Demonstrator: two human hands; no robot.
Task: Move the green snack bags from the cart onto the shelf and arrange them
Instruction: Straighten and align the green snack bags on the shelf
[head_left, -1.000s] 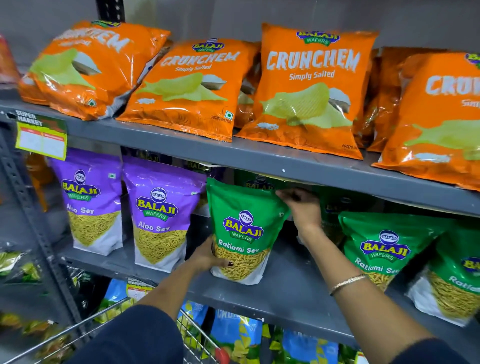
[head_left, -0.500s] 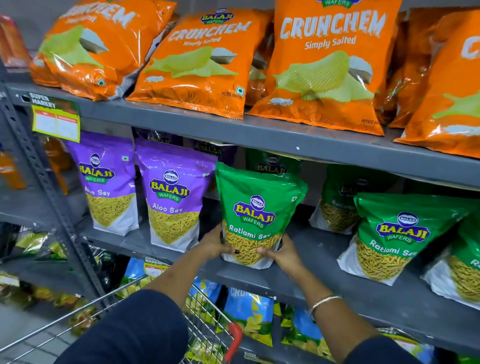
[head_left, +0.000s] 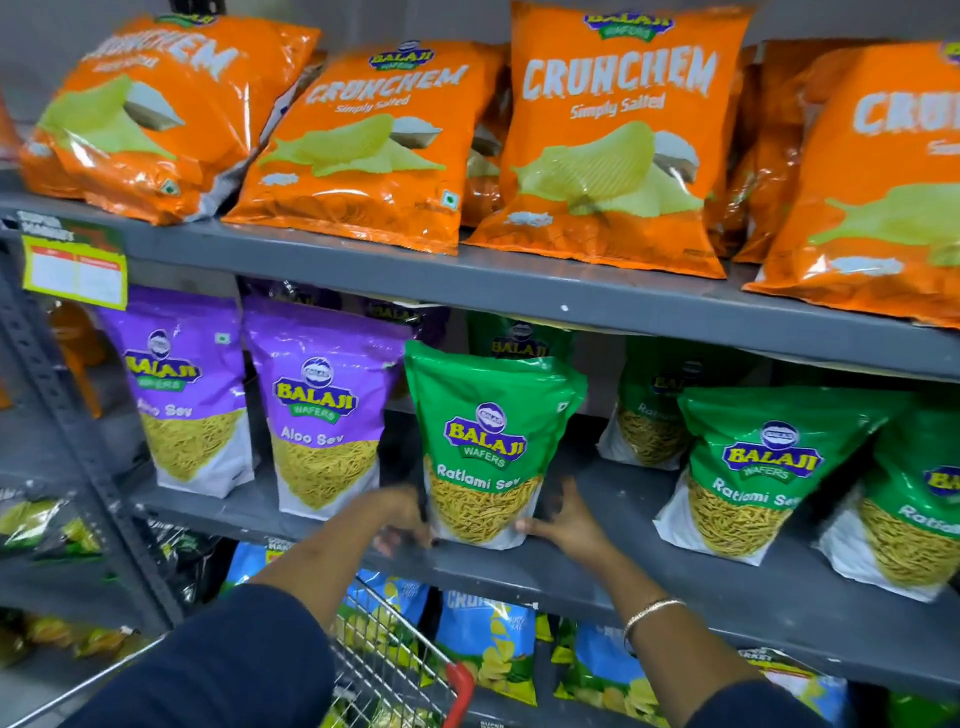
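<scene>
Inspection of the middle shelf (head_left: 649, 577) finds one green snack bag (head_left: 488, 447) standing upright at the centre of the frame, just right of two purple bags (head_left: 322, 405) and well left of three further green bags (head_left: 769, 467) at the right of the frame. Left hand (head_left: 402, 519) sits at the bag's lower left corner and right hand (head_left: 569, 522) at its lower right corner; both are cupped against the white base of the pouch, fingers partly spread, steadying it rather than clamping it. Motion blur on the left hand prevents a finer reading of its fingers. Bag is a stand-up pouch of glossy film with a clear window showing loose fried strands; in my judgement it is light, soft-walled and somewhat slippery, and its contents would crush under a hard squeeze. Best hold is judged to be low on both side seams, near the gusseted base, where the pouch is fullest and stiffest; the flat top seal would suit one-handed lifting. Orange crisp bags (head_left: 613, 135) fill the shelf above. Wire cart (head_left: 400, 670) with a red handle shows at the bottom centre of the frame; whether green bags remain in it cannot be told.
</scene>
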